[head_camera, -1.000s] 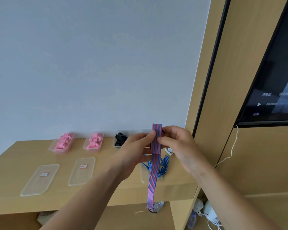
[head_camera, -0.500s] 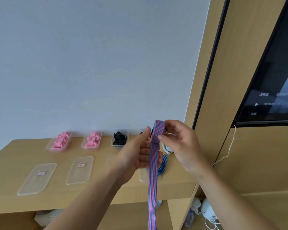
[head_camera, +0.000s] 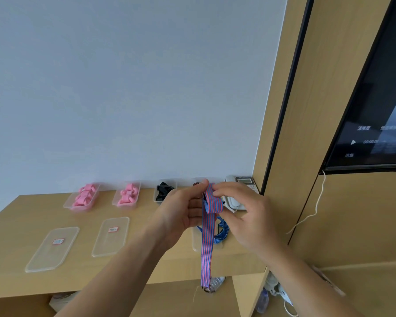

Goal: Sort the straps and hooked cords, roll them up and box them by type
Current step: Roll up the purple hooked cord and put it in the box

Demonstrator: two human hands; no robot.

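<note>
striped woven strap (head_camera: 212, 201) looped flat between left hand (head_camera: 183, 211) and right hand (head_camera: 245, 213).

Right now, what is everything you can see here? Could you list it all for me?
striped strap: one, red and blue, part rolled at the top, tail hanging past the shelf edge
blue strap: one, loose on the shelf behind the tail
pink rolls: several, in two clear boxes at the back left
black cords: some, in the third clear box
lids: two, clear with red labels, front left; a third partly hidden under the blue strap
phone: one, pale, back right
shelf: one, light wood
screen: one, dark, right wall
left hand: pinches the roll
right hand: pinches the roll
</note>
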